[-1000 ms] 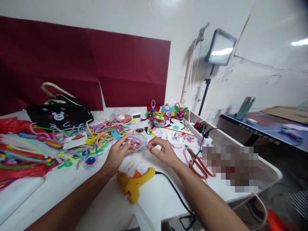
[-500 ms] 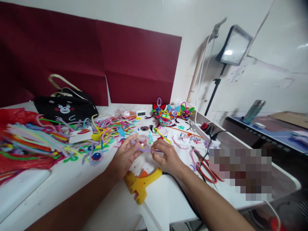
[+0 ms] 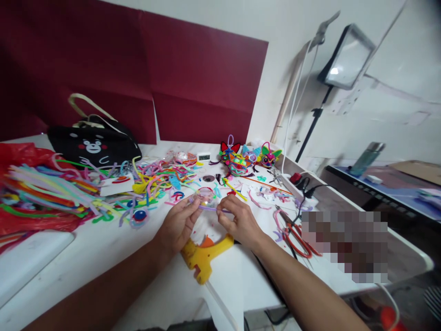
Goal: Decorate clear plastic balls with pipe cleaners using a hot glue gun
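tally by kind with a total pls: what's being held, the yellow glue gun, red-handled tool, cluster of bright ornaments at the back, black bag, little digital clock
clear round piece, held: 1
purple strip, held: 1
yellow glue gun: 1
red-handled tool: 1
bright ornaments: 4
black bag: 1
digital clock: 1
total: 10

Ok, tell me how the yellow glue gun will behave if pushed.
The yellow glue gun seems unlikely to roll, given its irregular shape. The black cord at its handle may drag on it. Its jutting pale stick might catch.
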A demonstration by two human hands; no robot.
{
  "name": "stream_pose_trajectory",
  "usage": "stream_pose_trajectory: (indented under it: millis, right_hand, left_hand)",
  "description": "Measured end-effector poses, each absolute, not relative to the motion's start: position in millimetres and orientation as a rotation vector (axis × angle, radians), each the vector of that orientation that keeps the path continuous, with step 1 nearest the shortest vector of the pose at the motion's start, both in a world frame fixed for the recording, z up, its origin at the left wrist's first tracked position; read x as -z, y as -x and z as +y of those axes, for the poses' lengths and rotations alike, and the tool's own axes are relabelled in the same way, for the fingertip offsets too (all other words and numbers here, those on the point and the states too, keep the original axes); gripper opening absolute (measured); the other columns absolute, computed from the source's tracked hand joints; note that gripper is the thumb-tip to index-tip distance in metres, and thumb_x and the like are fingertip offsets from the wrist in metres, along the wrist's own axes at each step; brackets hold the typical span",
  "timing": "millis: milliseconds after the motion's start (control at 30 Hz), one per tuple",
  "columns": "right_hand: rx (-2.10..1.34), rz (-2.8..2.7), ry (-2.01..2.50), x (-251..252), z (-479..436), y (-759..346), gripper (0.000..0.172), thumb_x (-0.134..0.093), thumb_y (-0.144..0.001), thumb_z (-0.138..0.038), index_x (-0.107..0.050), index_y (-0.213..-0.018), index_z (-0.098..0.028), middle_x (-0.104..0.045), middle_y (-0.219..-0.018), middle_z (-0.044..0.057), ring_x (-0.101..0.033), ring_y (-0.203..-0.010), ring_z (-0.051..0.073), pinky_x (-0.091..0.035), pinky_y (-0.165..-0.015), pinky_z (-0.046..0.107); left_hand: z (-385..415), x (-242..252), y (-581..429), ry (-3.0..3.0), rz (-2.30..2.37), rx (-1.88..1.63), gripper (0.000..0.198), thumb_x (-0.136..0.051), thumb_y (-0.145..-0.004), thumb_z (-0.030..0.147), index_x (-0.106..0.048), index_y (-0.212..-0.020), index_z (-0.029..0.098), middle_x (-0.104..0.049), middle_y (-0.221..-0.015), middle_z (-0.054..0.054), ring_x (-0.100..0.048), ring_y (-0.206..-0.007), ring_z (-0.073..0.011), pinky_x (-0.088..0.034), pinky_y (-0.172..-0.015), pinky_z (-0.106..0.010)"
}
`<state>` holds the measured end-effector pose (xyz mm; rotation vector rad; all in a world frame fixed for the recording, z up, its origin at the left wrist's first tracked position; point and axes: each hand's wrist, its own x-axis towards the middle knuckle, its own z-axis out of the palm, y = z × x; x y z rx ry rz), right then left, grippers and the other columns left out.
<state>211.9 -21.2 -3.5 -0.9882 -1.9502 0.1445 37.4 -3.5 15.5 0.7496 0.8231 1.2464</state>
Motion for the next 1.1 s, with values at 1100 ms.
stream_pose_trajectory:
  millis: [1100]
  right_hand:
    - [-0.184, -1.929, 1.034, 3.4, -24.1, -208.3, 0.013, -0.054, -0.087, -0.016, -0.063, -0.079, -0.019, -0.060, -0.078, 0.003, -0.058, -0.072, 0.016, -0.045, -0.067, 0.026]
  left_hand:
    - [-7.1, -20.8, -31.1, -0.620, 0.788, -1.205, 0.015, -0.056, -0.092, 0.005, -0.066, -0.086, 0.014, -0.076, -0.091, -0.006, -0.073, -0.076, -0.0133, -0.062, -0.073, -0.024]
